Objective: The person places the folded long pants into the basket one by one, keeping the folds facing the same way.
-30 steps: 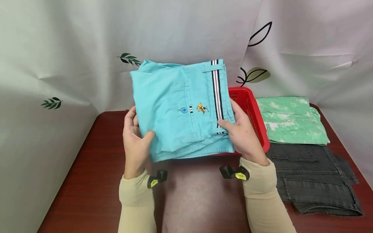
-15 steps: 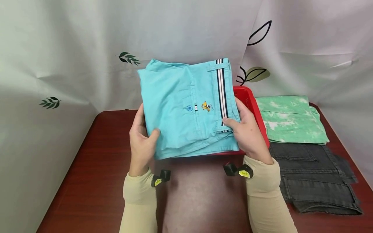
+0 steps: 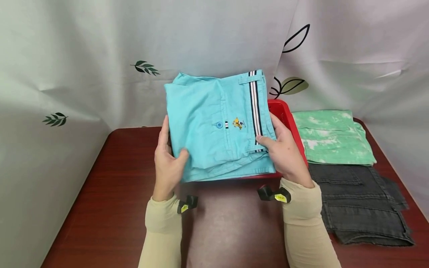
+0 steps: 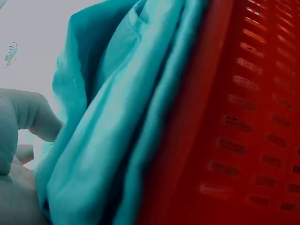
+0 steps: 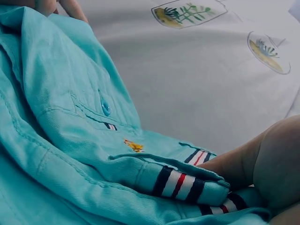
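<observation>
A folded pair of turquoise pants (image 3: pixel 204 137) is held over the red basket (image 3: pixel 286 115), with its striped waistband to the right. A blue button and a small yellow embroidered figure show on the upper face. My left hand (image 3: pixel 168 160) holds the left edge, thumb on top, its fingers along the side and partly hidden. At the waistband, my right hand (image 3: pixel 286 152) grips with the thumb on top and the other fingers underneath. In the left wrist view the layered turquoise folds lie close against the basket's perforated wall (image 4: pixel 243 93). The right wrist view shows the waistband pinched by my right thumb (image 5: pixel 239 159).
Green-and-white tie-dye folded clothing (image 3: pixel 335 137) lies at the right of the brown table (image 3: pixel 110 201). Nearer to me lie dark grey jeans (image 3: pixel 362 201), folded flat. A pale curtain (image 3: pixel 201 33) with leaf prints hangs behind and at the sides.
Both hands have shifted the turquoise pants a little to the right, over the basket. The left hand's fingers have straightened along the left edge. The green and grey clothes have stayed put.
</observation>
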The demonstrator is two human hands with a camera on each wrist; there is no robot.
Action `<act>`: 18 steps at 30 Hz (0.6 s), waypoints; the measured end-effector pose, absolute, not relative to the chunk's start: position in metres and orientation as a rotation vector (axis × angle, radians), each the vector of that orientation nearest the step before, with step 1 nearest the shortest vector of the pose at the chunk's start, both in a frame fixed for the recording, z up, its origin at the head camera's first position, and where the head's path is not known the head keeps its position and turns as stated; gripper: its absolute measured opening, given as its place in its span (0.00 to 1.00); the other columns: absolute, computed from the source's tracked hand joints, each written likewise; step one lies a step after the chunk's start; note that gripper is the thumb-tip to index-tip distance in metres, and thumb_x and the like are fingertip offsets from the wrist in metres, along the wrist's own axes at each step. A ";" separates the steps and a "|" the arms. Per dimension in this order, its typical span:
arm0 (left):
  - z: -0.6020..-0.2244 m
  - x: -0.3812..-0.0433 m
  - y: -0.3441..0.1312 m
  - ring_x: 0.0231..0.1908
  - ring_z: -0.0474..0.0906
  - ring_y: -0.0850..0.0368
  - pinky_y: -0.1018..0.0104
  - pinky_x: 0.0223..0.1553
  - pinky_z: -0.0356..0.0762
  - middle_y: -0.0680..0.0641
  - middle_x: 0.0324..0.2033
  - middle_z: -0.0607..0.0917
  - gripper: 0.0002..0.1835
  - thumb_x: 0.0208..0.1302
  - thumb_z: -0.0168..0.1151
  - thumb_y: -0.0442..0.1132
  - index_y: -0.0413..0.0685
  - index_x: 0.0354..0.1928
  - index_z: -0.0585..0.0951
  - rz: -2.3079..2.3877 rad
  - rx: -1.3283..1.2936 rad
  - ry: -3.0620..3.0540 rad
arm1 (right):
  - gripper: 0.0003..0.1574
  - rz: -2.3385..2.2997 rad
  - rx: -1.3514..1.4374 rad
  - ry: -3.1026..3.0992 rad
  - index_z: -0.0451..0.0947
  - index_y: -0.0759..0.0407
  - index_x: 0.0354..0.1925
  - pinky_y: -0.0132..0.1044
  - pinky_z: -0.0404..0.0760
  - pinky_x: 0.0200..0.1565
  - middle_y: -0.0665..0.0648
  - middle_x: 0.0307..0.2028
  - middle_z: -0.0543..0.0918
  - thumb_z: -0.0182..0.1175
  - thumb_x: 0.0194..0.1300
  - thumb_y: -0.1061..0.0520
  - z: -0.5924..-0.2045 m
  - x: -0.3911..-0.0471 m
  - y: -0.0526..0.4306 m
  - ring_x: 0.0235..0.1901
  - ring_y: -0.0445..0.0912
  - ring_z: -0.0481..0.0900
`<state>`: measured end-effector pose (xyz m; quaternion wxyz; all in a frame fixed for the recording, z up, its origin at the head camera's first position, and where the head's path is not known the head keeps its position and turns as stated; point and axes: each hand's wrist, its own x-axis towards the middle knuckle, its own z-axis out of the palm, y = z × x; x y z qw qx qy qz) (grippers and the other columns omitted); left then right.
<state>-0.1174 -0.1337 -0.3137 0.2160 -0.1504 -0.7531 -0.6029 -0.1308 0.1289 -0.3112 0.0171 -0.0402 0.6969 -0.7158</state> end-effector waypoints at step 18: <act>-0.326 -0.123 -0.122 0.60 0.62 0.54 0.54 0.57 0.63 0.46 0.64 0.65 0.39 0.54 0.49 0.18 0.47 0.69 0.59 -1.349 -0.331 -2.265 | 0.43 -2.099 -0.048 2.254 0.49 0.40 0.71 0.39 0.78 0.46 0.49 0.62 0.64 0.55 0.65 0.62 -0.313 -0.133 0.132 0.59 0.45 0.64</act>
